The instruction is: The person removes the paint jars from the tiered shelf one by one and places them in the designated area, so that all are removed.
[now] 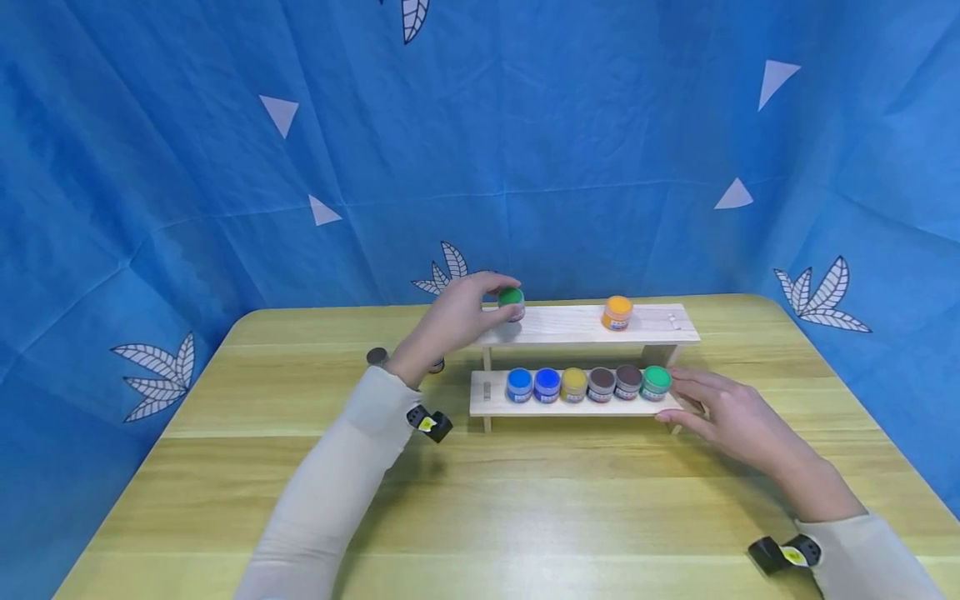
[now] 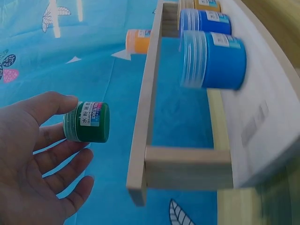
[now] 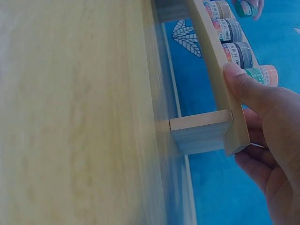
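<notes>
My left hand (image 1: 459, 317) pinches a dark green paint jar (image 1: 511, 297) between thumb and fingertips, at the left end of the wooden rack's upper shelf (image 1: 558, 327). In the left wrist view this green jar (image 2: 93, 123) lies sideways to the camera, its label showing. At the lower shelf's right end, my right hand (image 1: 738, 421) grips the wooden rack (image 3: 218, 82), thumb on the front edge and fingers behind. A lighter green jar (image 1: 656, 382) sits close to those fingers. An orange jar (image 1: 618, 312) stands on the upper shelf.
Along the lower shelf stand blue (image 1: 519, 385), darker blue, yellow (image 1: 574, 385) and brown jars (image 1: 602, 385). On the wooden table (image 1: 525, 500), a dark-topped jar (image 1: 377, 357) and another partly hidden jar (image 1: 437, 366) are near my left forearm. A blue cloth (image 1: 570, 125) hangs behind.
</notes>
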Available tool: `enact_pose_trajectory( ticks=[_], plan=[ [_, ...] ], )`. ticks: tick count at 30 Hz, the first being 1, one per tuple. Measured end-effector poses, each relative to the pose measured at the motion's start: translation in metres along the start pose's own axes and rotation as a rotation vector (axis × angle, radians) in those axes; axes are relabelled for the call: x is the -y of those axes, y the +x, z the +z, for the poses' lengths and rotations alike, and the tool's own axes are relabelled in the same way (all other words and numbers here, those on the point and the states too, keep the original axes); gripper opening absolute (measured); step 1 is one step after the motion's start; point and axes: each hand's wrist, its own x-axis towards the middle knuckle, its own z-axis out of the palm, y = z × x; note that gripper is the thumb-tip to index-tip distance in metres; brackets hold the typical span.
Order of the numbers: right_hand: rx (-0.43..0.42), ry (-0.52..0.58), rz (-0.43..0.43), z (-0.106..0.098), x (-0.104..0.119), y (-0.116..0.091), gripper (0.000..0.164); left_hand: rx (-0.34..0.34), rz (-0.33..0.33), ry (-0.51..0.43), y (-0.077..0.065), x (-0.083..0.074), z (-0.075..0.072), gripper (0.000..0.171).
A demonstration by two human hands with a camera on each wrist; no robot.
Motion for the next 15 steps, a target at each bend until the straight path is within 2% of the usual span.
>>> enact_pose_trajectory(
  ticks=[15],
  plan=[
    [0.006,0.004,0.007,-0.001,0.001,0.001,0.054,-0.037,-0.073,-0.021,-0.025,0.031,-0.019,0.045]
  ],
)
